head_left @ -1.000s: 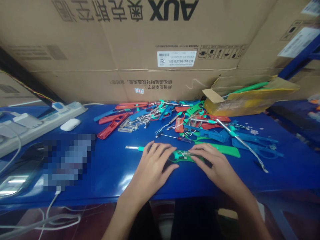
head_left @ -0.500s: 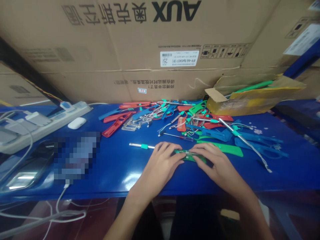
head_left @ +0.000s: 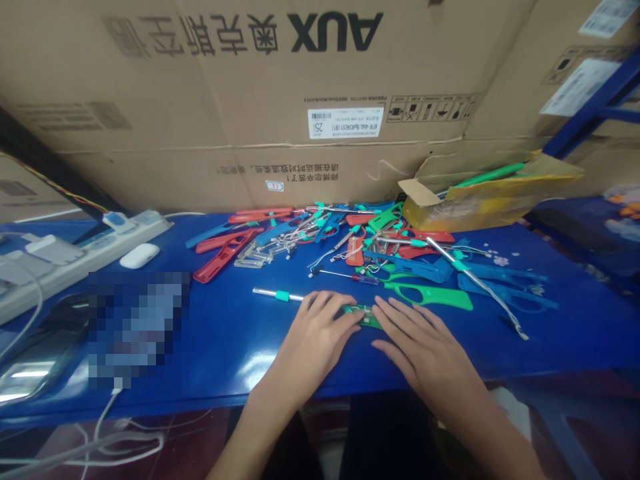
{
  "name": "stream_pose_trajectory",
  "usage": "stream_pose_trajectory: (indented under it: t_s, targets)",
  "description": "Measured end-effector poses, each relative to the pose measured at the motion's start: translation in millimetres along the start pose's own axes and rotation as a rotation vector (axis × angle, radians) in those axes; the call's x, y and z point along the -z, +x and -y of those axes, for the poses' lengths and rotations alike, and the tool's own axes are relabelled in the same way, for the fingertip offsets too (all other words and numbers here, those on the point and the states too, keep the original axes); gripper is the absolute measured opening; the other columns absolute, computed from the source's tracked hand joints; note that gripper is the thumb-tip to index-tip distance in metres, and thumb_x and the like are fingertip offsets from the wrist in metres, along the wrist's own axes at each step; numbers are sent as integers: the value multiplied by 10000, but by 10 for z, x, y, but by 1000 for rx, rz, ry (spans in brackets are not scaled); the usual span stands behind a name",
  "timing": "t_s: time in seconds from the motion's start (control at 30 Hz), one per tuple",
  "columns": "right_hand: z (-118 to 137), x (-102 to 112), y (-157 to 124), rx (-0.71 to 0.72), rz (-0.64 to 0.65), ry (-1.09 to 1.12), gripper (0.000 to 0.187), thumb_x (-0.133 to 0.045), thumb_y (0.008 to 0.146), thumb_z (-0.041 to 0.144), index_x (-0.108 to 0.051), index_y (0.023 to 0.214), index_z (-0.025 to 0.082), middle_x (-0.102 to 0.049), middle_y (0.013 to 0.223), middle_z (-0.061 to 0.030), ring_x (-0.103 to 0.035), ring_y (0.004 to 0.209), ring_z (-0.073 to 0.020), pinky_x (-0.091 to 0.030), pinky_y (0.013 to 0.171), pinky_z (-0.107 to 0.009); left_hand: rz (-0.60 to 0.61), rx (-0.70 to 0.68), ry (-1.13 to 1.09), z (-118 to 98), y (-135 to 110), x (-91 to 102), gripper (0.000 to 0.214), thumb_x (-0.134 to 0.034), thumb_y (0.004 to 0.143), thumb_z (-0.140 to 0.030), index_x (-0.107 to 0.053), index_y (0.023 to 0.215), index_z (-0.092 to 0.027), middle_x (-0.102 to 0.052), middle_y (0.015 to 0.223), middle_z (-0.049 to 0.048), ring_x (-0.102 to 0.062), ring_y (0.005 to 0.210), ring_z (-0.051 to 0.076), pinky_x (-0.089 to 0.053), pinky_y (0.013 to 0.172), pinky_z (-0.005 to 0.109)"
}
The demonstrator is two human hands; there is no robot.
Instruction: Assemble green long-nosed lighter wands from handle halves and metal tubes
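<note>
A green lighter casing point(head_left: 371, 323) lies on the blue table in front of me, with thin white wires and small parts in its hollow. My left hand point(head_left: 320, 327) grips its left part, thumb pressed in near the wires. To the left of that hand a metal tube with a teal sleeve point(head_left: 283, 295) sticks out, apparently from the same lighter; the joint is hidden. My right hand point(head_left: 420, 337) lies over the casing's right part, fingers stretched out and thumb apart below. Just behind are a screwdriver point(head_left: 367, 279) and another green lighter casing point(head_left: 435, 295).
Red, blue and green lighter parts point(head_left: 227, 257) with wired metal tubes are heaped at the back. An open carton point(head_left: 465, 207) stands back right, before a large cardboard box point(head_left: 225, 113). At left are a power strip point(head_left: 145, 230), a white earbud case point(head_left: 139, 256) and phones with cables.
My right hand has shifted from a fingertip hold at the casing's middle to lying flatter over its right part. My left hand keeps its grip. The view has turned slightly right.
</note>
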State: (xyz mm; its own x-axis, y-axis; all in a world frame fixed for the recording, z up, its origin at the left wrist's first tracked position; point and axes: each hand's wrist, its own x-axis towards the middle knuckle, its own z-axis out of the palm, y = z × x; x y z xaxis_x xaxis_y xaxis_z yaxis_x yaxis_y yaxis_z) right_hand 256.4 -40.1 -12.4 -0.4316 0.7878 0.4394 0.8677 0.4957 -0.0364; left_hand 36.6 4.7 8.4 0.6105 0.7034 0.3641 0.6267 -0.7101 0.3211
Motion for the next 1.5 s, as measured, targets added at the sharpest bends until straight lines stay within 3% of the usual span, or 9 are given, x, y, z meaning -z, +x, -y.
stream_pose_trajectory:
  t_s: [0.1,0.23,0.37,0.5,0.63,0.8,1.07,1.37,1.5]
  targets:
    - [-33,-29,12,7,19,38,405,-410,1046,188,-579,1413,222,-615,1438,-67,-599,1318,-277,-484,1083,-553,-5,14,-10,-11,4,-5,229,-549,1030,-261,-631,1241,-225,-675,1261,38,-601,1154,230,-435,1060,475]
    - [-105,-17,27,-14,38,181,440,-430,1022,156,-584,1418,271,-634,1414,-70,-582,1339,-253,-475,1112,-561,-97,79,-43,-13,-9,44,450,-600,1000,-396,-505,1398,-207,-669,1333,62,-616,1220,209,-298,1202,504]
    - [-186,54,-35,-20,47,244,469,-454,1013,150,-561,1441,308,-615,1434,-69,-570,1347,-243,-437,1144,-566,-184,153,18,70,-132,152,279,-578,1016,-356,-593,1267,-233,-678,1325,62,-615,1241,231,-275,1197,568]
    - [-240,102,-133,-21,42,236,472,-472,1021,174,-526,1467,320,-566,1492,-62,-516,1399,-242,-409,1165,-576,-122,206,41,161,-328,196,247,-561,1023,-356,-615,1243,-258,-698,1293,59,-626,1227,261,-303,1157,639]
    - [-157,149,-88,-24,49,209,461,-538,1021,310,-497,1480,296,-524,1535,-69,-468,1439,-256,-378,1184,-602,-106,183,53,164,-396,175,211,-558,1026,-317,-649,1208,-262,-713,1261,45,-623,1229,260,-287,1169,643]
    - [59,143,161,26,33,166,375,-552,1010,396,-609,1339,226,-619,1436,-93,-553,1350,-275,-420,1154,-600,-102,189,18,140,-382,173,243,-548,1030,-323,-611,1252,-248,-708,1254,57,-620,1220,252,-318,1163,611]
    - [94,47,280,49,29,200,242,-533,1022,310,-681,1190,220,-672,1355,-85,-605,1270,-267,-462,1116,-578,-67,112,12,138,-388,167,206,-491,1050,-227,-612,1216,-244,-688,1269,43,-597,1228,230,-330,1160,558]
    - [145,-19,228,54,-1,172,270,-489,1042,350,-663,1180,196,-693,1314,-57,-603,1269,-240,-467,1134,-477,-60,-43,18,141,-161,36,276,-612,987,-404,-640,1213,-248,-710,1203,42,-632,1088,260,-389,1077,542]
    - [156,-2,241,42,24,200,267,-470,1050,347,-643,1180,190,-688,1323,-49,-596,1276,-220,-484,1122,-446,-95,-45,-16,148,-179,21,191,-595,1006,-345,-653,1158,-245,-724,1128,17,-645,1014,229,-377,1068,507]
